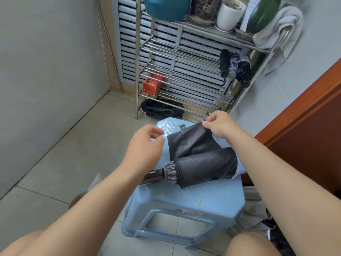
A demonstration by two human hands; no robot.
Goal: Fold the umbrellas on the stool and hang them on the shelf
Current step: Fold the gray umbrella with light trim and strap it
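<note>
Head view: the umbrella (203, 159) lies across the stool (184, 200), the right hand (219, 124) pinching its canopy at the far edge, the left hand (145, 143) loosely curled, empty. Loose cloth could unroll if that pinch slips.

- Your left hand (145, 143) hovers palm down, fingers loosely curled, gripping nothing.
- Your right hand (220, 124) pinches a fabric edge between thumb and fingertips.
- Both bare forearms extend forward from the lower frame corners.
</note>
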